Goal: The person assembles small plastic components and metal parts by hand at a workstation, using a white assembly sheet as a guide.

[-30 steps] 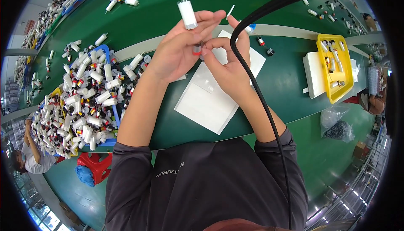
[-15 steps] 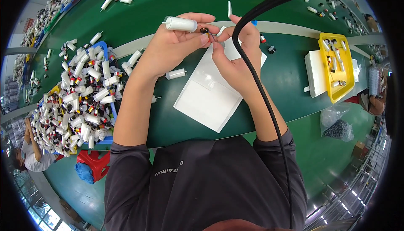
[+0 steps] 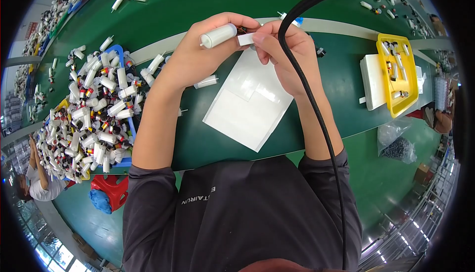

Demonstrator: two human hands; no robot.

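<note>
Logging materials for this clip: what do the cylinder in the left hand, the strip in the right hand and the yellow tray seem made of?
The cylinder: likely plastic, cloudy white with a translucent rim. The strip: flat, matte and white, perhaps paper or adhesive tape; unclear which. The yellow tray: probably moulded plastic, smooth and evenly coloured, with rounded corners.

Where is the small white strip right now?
In the head view, the small white strip is above the centre, held by the right hand, just right of the white cylinder in the left hand.
</note>
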